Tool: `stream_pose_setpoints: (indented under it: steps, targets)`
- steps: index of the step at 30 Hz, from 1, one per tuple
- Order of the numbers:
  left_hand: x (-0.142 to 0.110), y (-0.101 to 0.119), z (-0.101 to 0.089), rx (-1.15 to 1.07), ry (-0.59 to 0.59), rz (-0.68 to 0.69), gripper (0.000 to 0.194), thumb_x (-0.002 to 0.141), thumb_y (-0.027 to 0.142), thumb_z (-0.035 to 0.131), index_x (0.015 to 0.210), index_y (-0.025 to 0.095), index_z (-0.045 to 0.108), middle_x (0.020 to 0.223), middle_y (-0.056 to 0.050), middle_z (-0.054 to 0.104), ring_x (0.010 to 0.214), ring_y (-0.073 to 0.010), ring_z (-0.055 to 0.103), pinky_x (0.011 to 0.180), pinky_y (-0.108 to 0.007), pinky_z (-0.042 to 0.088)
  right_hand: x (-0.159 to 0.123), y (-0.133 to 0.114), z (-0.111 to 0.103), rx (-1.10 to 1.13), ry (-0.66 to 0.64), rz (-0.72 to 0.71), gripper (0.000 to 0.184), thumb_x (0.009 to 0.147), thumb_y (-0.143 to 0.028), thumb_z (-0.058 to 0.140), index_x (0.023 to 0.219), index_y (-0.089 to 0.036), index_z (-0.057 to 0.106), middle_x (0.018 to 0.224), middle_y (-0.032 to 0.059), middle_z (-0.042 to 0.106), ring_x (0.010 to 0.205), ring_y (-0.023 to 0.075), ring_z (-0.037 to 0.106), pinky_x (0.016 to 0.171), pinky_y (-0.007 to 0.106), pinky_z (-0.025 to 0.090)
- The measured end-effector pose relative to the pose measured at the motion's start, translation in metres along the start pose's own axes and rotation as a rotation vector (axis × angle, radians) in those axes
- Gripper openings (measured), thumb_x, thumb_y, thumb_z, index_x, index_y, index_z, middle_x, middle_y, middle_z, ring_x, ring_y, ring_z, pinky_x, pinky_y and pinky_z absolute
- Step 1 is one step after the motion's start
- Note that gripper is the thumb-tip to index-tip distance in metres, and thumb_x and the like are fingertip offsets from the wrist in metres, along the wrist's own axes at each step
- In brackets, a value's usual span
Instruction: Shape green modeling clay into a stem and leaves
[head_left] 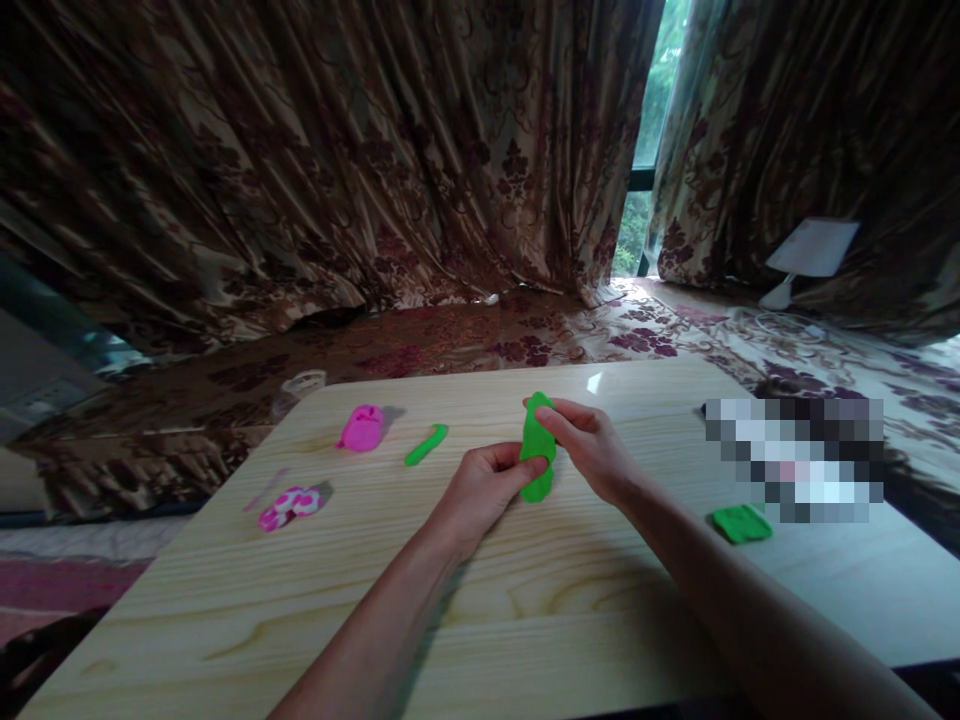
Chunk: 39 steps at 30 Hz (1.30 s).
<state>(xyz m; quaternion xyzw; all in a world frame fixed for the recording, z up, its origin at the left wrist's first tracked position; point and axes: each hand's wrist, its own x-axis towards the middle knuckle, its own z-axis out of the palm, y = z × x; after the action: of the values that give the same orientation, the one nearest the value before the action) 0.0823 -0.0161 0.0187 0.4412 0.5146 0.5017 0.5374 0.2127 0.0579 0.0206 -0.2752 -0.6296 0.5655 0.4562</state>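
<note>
A flattened strip of green clay (537, 448) stands upright above the middle of the light wooden table (480, 600). My left hand (484, 487) pinches its lower part from the left, fingers curled round it. My right hand (592, 447) pinches its upper part from the right, thumb and fingers closed on it.
A pink clay lump (361, 428) and a thin green tool (426, 444) lie at the left back. A pink-and-white piece (289, 506) and a thin pink stick (264, 490) lie nearer the left edge. A green clay slab (742, 523) sits right, beside a blurred patch. Curtains hang behind.
</note>
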Motion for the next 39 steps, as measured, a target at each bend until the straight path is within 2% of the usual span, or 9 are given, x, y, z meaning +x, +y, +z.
stream_pose_setpoints:
  steps: [4, 6, 9, 13, 18, 20, 24, 31, 39]
  targets:
    - [-0.0005, 0.0008, 0.0004, 0.061, -0.015, -0.033, 0.022, 0.064, 0.034, 0.073, 0.074, 0.014, 0.073, 0.067, -0.003, 0.065, 0.060, -0.0116, 0.050, 0.058, -0.024, 0.034, 0.0012, -0.0006, -0.0018, -0.021, 0.073, -0.012, 0.028, 0.075, -0.043, 0.063, 0.062, -0.018, 0.062, 0.066, 0.0010, 0.057, 0.066, 0.0148, 0.050, 0.059, 0.026, 0.039]
    - [-0.0001, -0.0002, -0.0004, 0.084, -0.007, -0.025, 0.022, 0.065, 0.034, 0.072, 0.071, 0.014, 0.073, 0.063, -0.002, 0.064, 0.057, -0.0108, 0.048, 0.057, -0.024, 0.032, 0.0008, -0.0017, -0.0017, 0.019, 0.075, 0.015, 0.024, 0.074, -0.042, 0.064, 0.071, -0.018, 0.065, 0.069, 0.0005, 0.058, 0.066, 0.0139, 0.050, 0.060, 0.026, 0.040]
    - [0.0007, -0.0014, -0.0020, 0.052, 0.008, 0.000, 0.020, 0.067, 0.034, 0.071, 0.068, 0.014, 0.072, 0.063, -0.001, 0.064, 0.058, -0.0103, 0.048, 0.058, -0.024, 0.032, -0.0016, -0.0038, -0.0001, 0.132, -0.024, 0.076, 0.025, 0.076, -0.042, 0.062, 0.086, -0.020, 0.064, 0.074, -0.0010, 0.058, 0.066, 0.0125, 0.051, 0.062, 0.025, 0.041]
    - [0.0012, -0.0031, -0.0034, 0.040, 0.019, 0.027, 0.021, 0.069, 0.035, 0.069, 0.073, 0.015, 0.070, 0.066, -0.001, 0.064, 0.061, -0.0111, 0.050, 0.060, -0.024, 0.033, -0.0032, -0.0039, 0.0017, 0.113, -0.135, 0.124, 0.021, 0.073, -0.036, 0.065, 0.078, -0.016, 0.063, 0.068, -0.0023, 0.055, 0.062, 0.0103, 0.049, 0.058, 0.023, 0.038]
    - [0.0006, -0.0056, -0.0034, 0.119, -0.024, -0.010, 0.021, 0.069, 0.034, 0.068, 0.072, 0.013, 0.067, 0.065, -0.001, 0.061, 0.059, -0.0115, 0.048, 0.058, -0.025, 0.032, 0.0013, 0.0005, 0.0002, 0.174, 0.006, 0.076, 0.027, 0.068, -0.029, 0.070, 0.091, -0.018, 0.063, 0.073, -0.0020, 0.059, 0.064, 0.0105, 0.050, 0.059, 0.023, 0.039]
    - [0.0003, -0.0052, -0.0037, 0.133, -0.017, 0.001, 0.020, 0.070, 0.033, 0.067, 0.068, 0.013, 0.065, 0.061, 0.000, 0.059, 0.057, -0.0106, 0.045, 0.056, -0.025, 0.030, 0.0019, 0.0013, -0.0005, 0.229, -0.010, 0.098, 0.032, 0.068, -0.030, 0.070, 0.098, -0.019, 0.062, 0.079, -0.0010, 0.060, 0.067, 0.0113, 0.052, 0.062, 0.024, 0.041]
    - [-0.0003, -0.0025, -0.0040, 0.145, -0.006, 0.041, 0.023, 0.071, 0.035, 0.065, 0.061, 0.014, 0.064, 0.058, 0.001, 0.056, 0.055, -0.0099, 0.043, 0.056, -0.025, 0.028, 0.0006, 0.0015, -0.0007, 0.271, -0.127, 0.147, 0.023, 0.071, -0.032, 0.068, 0.087, -0.016, 0.063, 0.074, -0.0005, 0.058, 0.066, 0.0110, 0.050, 0.062, 0.024, 0.041]
    - [0.0013, -0.0036, -0.0035, 0.165, 0.036, 0.037, 0.029, 0.070, 0.042, 0.064, 0.065, 0.014, 0.066, 0.058, 0.000, 0.057, 0.054, -0.0102, 0.043, 0.054, -0.025, 0.027, 0.0010, 0.0028, -0.0002, 0.251, -0.052, 0.123, 0.023, 0.068, -0.026, 0.070, 0.087, -0.016, 0.063, 0.072, -0.0027, 0.059, 0.062, 0.0086, 0.049, 0.060, 0.023, 0.037]
    - [0.0001, -0.0030, -0.0009, 0.150, 0.026, 0.045, 0.024, 0.070, 0.038, 0.065, 0.066, 0.014, 0.066, 0.062, 0.000, 0.059, 0.057, -0.0109, 0.045, 0.056, -0.025, 0.029, 0.0029, 0.0033, -0.0003, 0.258, -0.002, 0.113, 0.025, 0.067, -0.026, 0.070, 0.089, -0.015, 0.063, 0.072, -0.0027, 0.060, 0.062, 0.0092, 0.050, 0.060, 0.024, 0.038]
